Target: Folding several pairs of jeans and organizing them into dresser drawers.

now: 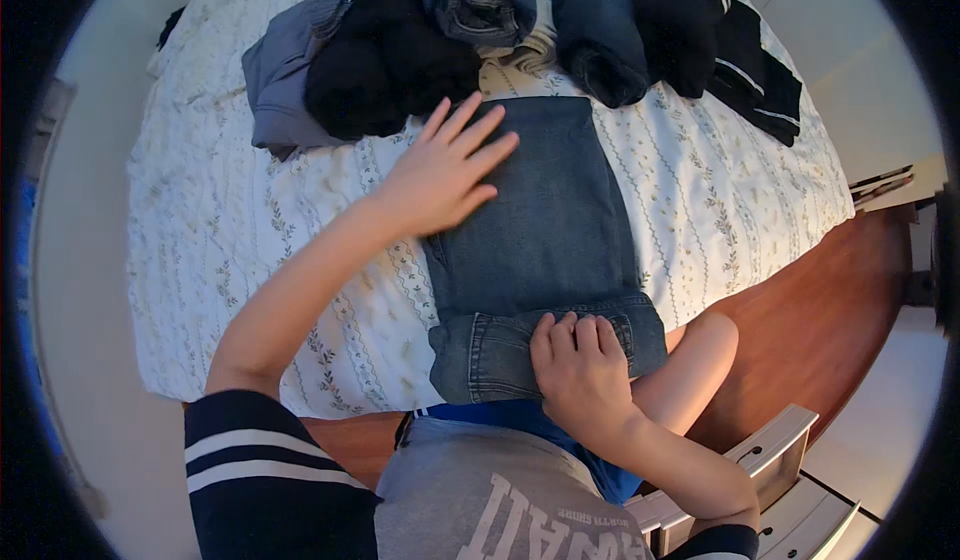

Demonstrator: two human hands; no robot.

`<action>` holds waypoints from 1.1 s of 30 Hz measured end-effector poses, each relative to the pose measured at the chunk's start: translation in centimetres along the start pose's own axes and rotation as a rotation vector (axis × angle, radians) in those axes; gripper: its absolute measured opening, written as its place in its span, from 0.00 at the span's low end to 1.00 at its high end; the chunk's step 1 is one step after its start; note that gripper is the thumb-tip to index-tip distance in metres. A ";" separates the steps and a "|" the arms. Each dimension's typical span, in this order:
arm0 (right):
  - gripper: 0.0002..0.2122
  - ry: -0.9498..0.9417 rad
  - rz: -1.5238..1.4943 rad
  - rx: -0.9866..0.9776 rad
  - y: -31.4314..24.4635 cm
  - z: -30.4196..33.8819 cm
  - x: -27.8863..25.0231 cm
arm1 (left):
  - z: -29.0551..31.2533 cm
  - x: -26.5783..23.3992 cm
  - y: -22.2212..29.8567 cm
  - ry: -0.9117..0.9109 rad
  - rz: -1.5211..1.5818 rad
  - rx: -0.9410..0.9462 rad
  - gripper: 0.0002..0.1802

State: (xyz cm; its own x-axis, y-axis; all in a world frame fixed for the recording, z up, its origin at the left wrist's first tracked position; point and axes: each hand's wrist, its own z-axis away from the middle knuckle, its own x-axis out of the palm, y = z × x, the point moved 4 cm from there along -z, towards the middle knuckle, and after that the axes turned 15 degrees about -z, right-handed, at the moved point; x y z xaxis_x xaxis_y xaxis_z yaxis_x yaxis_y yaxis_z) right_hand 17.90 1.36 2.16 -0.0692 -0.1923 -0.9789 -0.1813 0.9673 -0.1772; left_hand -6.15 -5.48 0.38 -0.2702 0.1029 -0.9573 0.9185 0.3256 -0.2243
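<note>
A pair of dark blue jeans (535,210) lies lengthwise on the bed before me, its near end folded over with the pockets showing. My left hand (450,165) rests over the upper left edge of the jeans, fingers spread and holding nothing. At the near end, my right hand (585,370) has its fingers curled down on the folded waist part, beside a back pocket. The fingertips press on or grip the denim there.
A white bedspread (250,220) with a leafy pattern covers the bed. Along the far side lie rolled jeans (598,30), another blue denim roll (482,5), black clothes (390,70), grey folded clothing (290,75) and black striped garments (750,80). Open drawers (780,450) stand at lower right.
</note>
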 end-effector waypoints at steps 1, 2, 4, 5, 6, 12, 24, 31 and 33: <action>0.24 -0.032 -0.023 0.004 0.2 -0.2 0.0 | 0.9 -2.0 1.6 0.030 0.094 0.082 0.32; 0.24 -0.067 -0.042 0.011 0.2 -0.4 -0.1 | 2.0 -3.6 3.6 0.064 0.192 0.164 0.28; 0.22 -0.131 -0.107 -0.028 0.3 -1.3 -0.7 | 6.2 -3.1 7.5 -0.040 0.619 0.211 0.24; 0.21 -0.197 -0.153 -0.043 0.6 -1.8 -0.9 | 7.4 -3.3 8.0 -0.047 0.620 0.207 0.24; 0.21 -0.201 -0.160 -0.046 0.8 -2.4 -1.2 | 8.6 -3.1 7.9 -0.137 0.679 0.100 0.25; 0.16 -0.576 -0.261 0.004 2.0 -5.1 -1.3 | 7.6 -7.7 11.7 -0.260 0.484 -0.066 0.44; 0.27 -0.364 -1.090 0.132 14.3 -3.6 -2.2 | 6.3 -3.7 5.8 -0.541 0.846 -0.297 0.33; 0.32 -0.448 -1.320 0.553 17.4 -5.7 0.1 | 7.0 -0.7 3.0 -0.565 1.469 -0.686 0.24; 0.36 -0.428 -1.311 0.583 18.0 -5.9 1.0 | 6.3 -2.2 2.4 -0.553 1.209 -0.702 0.22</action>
State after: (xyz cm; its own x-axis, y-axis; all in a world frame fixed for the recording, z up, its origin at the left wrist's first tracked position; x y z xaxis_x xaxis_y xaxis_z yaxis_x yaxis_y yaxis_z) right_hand 8.80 17.57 -1.41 0.1318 -0.9907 -0.0334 0.5277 0.0987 -0.8436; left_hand -1.50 -10.88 0.80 0.8159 0.3253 -0.4781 0.1371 0.6943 0.7065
